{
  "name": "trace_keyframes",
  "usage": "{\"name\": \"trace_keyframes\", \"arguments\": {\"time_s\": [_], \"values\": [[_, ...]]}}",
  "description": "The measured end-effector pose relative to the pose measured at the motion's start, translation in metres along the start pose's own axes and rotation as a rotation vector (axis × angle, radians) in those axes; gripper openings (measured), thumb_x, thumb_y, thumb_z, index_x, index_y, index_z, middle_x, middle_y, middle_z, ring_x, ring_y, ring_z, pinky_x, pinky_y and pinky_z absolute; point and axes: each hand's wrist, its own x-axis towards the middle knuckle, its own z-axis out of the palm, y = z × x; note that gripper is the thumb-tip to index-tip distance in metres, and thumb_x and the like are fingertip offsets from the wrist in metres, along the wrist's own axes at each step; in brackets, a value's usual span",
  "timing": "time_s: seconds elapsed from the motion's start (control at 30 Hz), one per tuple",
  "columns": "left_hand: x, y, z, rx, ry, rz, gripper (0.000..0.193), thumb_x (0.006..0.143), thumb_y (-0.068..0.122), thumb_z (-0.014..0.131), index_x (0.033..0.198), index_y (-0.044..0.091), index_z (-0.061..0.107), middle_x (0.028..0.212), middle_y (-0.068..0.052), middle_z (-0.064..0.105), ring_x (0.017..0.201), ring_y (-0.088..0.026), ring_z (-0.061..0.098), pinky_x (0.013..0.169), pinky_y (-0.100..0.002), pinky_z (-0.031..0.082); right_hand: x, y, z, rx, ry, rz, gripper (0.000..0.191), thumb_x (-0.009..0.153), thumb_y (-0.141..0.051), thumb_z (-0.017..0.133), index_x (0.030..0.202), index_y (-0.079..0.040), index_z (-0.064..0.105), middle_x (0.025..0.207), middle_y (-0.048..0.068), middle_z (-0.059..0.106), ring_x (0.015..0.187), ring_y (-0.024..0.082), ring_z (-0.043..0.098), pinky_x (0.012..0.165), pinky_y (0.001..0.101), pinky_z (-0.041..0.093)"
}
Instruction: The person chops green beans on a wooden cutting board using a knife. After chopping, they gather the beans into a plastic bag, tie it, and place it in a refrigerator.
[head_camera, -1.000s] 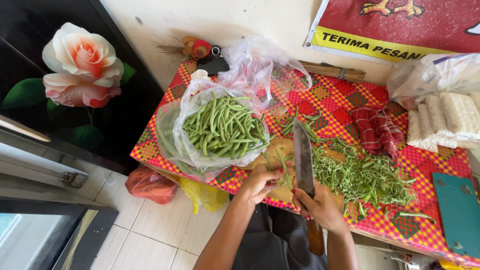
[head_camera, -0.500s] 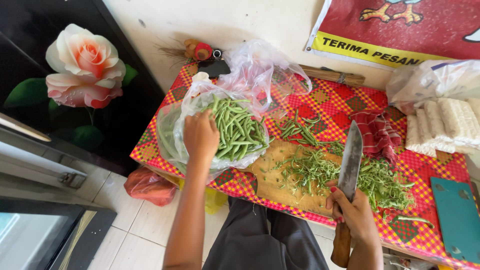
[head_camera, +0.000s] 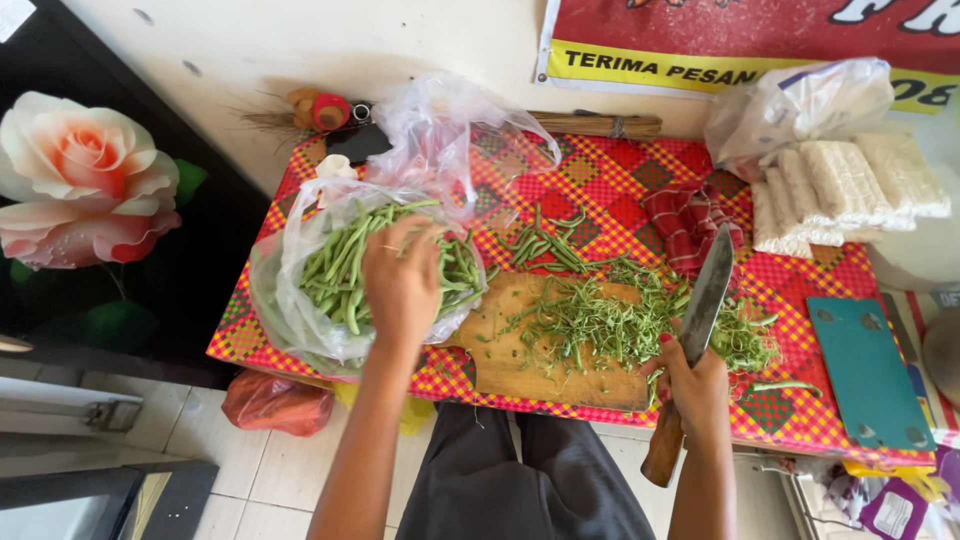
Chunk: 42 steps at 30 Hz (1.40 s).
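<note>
While a heap of sliced beans (head_camera: 620, 325) covers the cutting board (head_camera: 520, 365) at centre, the left hand (head_camera: 402, 280) closes on whole beans (head_camera: 345, 265) left in the bag (head_camera: 290, 300) and the right hand (head_camera: 695, 385) grips the knife (head_camera: 700, 310).

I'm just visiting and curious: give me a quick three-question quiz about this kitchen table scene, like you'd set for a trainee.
1. True or false: the left hand is down in the plastic bag of green beans.
2. What does the right hand hold? A) a spoon B) a knife C) a cup
3. What lies on the wooden cutting board?

Key:
1. True; its grip closes over the beans.
2. B; the hand wraps the wooden handle, and the blade points up and away above the table.
3. A heap of chopped green beans.
</note>
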Motion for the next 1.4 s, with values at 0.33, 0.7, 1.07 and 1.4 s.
{"name": "trace_keyframes", "arguments": {"time_s": [0.33,0.7,1.07,1.4], "values": [[-0.021,0.038,0.175,-0.402,-0.535,0.202,0.031,0.081,-0.009,0.061,0.100,0.008,0.078,0.114,-0.008,0.075,0.109,-0.029,0.069,0.097,-0.041,0.055,-0.015,0.002,-0.010,-0.027,-0.045,-0.003,0.047,0.094,-0.008,0.056,0.140,0.001,0.058,0.068,0.009,0.069,0.042,0.008,0.048,0.040,0.0260,0.041],[-0.016,0.080,0.266,-0.057,-0.648,0.237,0.012,0.075,0.019,0.083,0.068,0.013,0.075,0.078,-0.005,0.073,0.079,-0.024,0.069,0.074,-0.047,0.052,-0.023,0.009,-0.016,-0.053,-0.029,0.061,0.043,0.093,-0.007,0.056,0.135,-0.002,0.063,0.067,0.008,0.071,0.042,0.008,0.049,0.041,0.0271,0.042],[0.045,0.073,0.149,-0.741,-0.875,-0.109,0.014,0.091,0.013,0.073,0.103,0.009,0.079,0.086,-0.003,0.081,0.075,-0.009,0.076,0.068,-0.027,0.058,-0.026,-0.020,0.000,-0.053,0.009,-0.030,0.047,0.097,-0.012,0.056,0.143,-0.007,0.053,0.064,0.007,0.068,0.041,0.009,0.050,0.039,0.0277,0.041],[0.029,0.080,0.048,-0.645,-0.839,-0.222,0.016,0.089,0.018,0.077,0.103,0.013,0.081,0.088,-0.005,0.081,0.067,-0.014,0.072,0.063,-0.031,0.054,-0.029,-0.064,0.056,-0.199,-0.129,-0.329,0.038,0.098,-0.008,0.054,0.136,-0.006,0.055,0.062,0.004,0.069,0.042,0.008,0.053,0.041,0.0270,0.043]]}}
